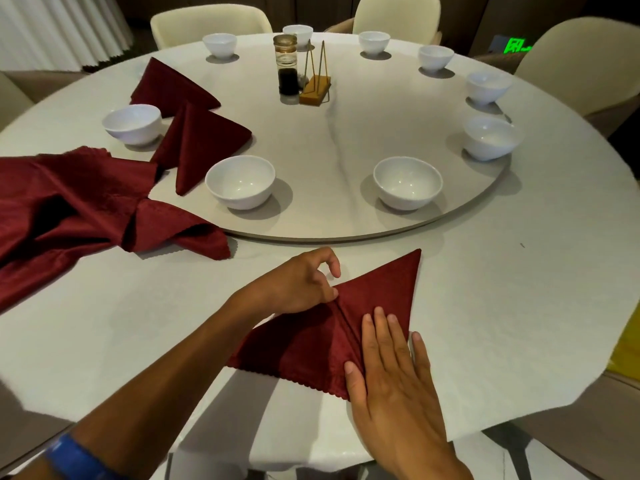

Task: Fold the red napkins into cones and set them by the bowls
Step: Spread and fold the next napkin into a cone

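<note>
A red napkin [311, 344] lies half folded into a pointed shape on the white tablecloth in front of me. My left hand [298, 285] pinches its left fold near the centre crease. Flat on the right flap rests my right hand [391, 372], fingers straight. Two folded red cones [201, 140] [169, 86] lie on the turntable between white bowls [240, 181] [133, 123]. A heap of loose red napkins [76, 206] lies at the left.
Several more white bowls [408, 182] ring the round turntable [346, 233]. A sauce jar [286, 65] and a wooden stand [315, 88] sit at its middle. Cream chairs [207, 24] surround the table. The table's near edge runs just below my hands.
</note>
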`<state>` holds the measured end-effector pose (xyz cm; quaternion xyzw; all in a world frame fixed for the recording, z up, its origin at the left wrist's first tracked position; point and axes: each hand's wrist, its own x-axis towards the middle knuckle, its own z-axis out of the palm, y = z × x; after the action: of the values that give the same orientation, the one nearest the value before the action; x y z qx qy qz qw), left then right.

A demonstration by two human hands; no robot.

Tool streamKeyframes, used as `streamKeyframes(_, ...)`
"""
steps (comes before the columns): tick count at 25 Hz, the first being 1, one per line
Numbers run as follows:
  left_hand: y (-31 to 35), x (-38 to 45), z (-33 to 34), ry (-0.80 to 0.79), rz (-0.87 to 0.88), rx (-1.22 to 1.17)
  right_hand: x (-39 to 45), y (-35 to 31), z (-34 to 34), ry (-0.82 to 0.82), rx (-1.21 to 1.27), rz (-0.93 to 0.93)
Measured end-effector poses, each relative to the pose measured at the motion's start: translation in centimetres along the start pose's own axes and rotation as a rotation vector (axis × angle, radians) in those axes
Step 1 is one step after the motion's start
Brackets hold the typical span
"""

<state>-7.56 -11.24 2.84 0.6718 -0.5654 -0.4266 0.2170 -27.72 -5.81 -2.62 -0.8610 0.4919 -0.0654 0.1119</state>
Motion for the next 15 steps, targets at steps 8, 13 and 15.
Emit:
streamKeyframes(8,1.3,-3.0,-2.0,-0.115,0.068,-0.160,-0.8,0.4,-1.7,-0.071,0.155,0.014)
streamKeyframes(13,5.1,-8.1,-1.6,0.016,0.473,-0.176,-1.7,-1.0,-6.7,0.056,0.856,0.044)
streamKeyframes(15,5.5,-9.8,-1.8,0.143,0.617,-0.010,-1.3,-0.7,-8.8,-0.040,1.062,-0.031)
